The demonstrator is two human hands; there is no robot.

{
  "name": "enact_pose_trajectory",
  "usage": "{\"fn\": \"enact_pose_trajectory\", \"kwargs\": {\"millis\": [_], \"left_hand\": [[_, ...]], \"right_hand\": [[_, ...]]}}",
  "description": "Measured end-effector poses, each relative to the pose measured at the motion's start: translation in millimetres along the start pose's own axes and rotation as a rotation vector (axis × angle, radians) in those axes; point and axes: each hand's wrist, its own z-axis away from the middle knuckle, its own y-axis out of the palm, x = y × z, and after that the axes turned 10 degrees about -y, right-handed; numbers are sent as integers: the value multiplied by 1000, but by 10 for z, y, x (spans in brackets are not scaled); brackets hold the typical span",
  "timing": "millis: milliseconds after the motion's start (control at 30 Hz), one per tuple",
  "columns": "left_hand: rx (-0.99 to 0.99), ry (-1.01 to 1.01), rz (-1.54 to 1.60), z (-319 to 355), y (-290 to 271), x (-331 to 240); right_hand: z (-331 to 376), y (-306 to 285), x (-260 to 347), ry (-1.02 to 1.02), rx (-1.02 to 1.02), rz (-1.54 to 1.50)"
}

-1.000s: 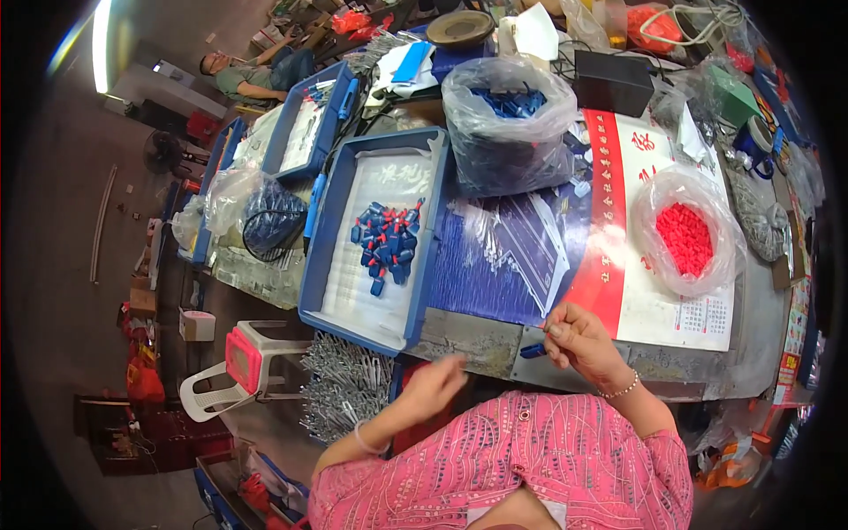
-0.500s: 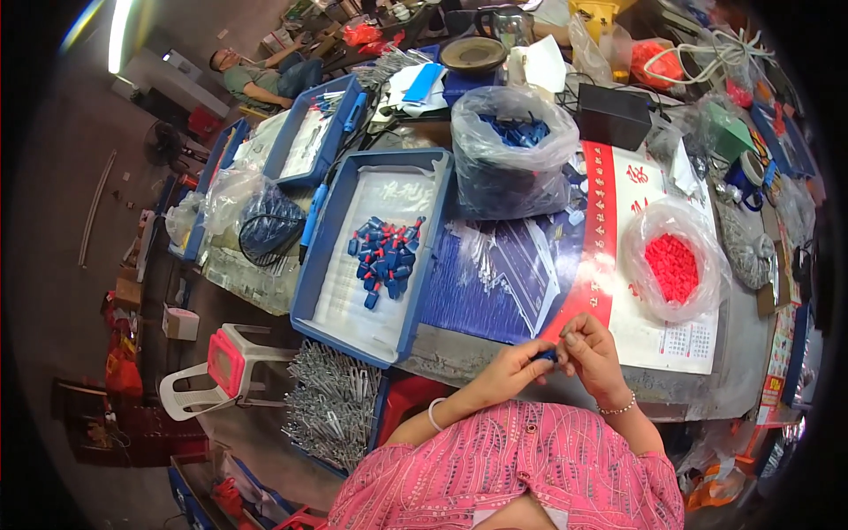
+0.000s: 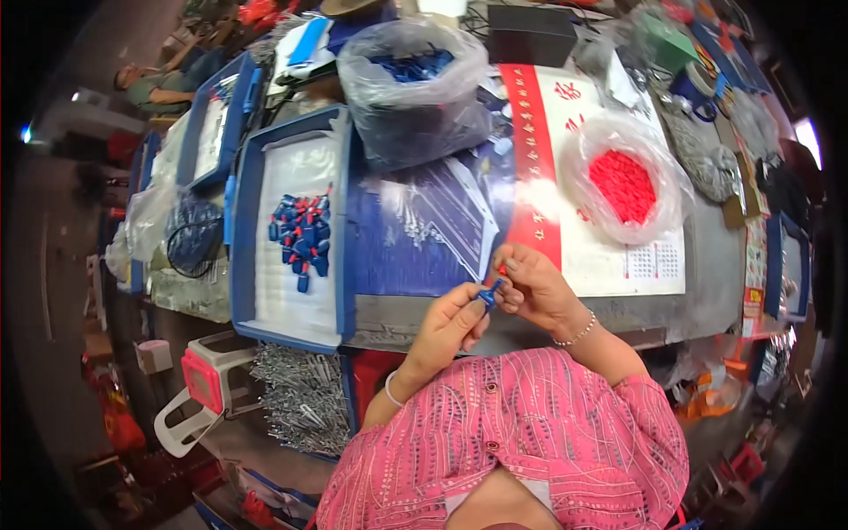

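Note:
Between the fingertips of my left hand (image 3: 447, 329), a small blue plastic part (image 3: 488, 299) is pinched. My right hand (image 3: 542, 291) is closed just beside it, pinching a small red plastic piece (image 3: 503, 269) close to the blue part's upper end; whether the two touch is hard to tell. Left of my hands stands a blue tray (image 3: 238, 269) lined with white, and a pile of blue parts with red tips (image 3: 302, 231) lies in it. A clear bag of small red pieces (image 3: 623, 185) sits to the right on a printed sheet.
A large clear bag (image 3: 415, 132) with blue parts stands at the far middle. Many metal pieces (image 3: 303, 393) fill a container below the tray, near a white stool (image 3: 212, 384) with a red seat. Behind the sheet is a black box (image 3: 530, 35). At the far left sits another person (image 3: 159, 87).
The view has shifted, so the table appears farther left and higher. A red piece now shows in my right fingers; before, only the blue part was visible between my hands.

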Motion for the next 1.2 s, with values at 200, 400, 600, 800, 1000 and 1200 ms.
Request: {"fn": "enact_pose_trajectory", "kwargs": {"millis": [200, 400, 600, 800, 1000, 1200], "left_hand": [[31, -18, -4, -71, 22, 3], [22, -22, 36, -88, 57, 22], [12, -8, 76, -94, 35, 43], [51, -61, 78, -55, 1, 30], [145, -100, 161, -82, 10, -22], [153, -113, 93, -22, -26, -30]], "right_hand": [[51, 10, 23, -20, -13, 6], [75, -14, 30, -71, 36, 35], [51, -17, 23, -132, 58, 85], [122, -41, 49, -253, 85, 500], [102, -72, 51, -209, 192, 218], [144, -88, 107, -231, 273, 414]]}}
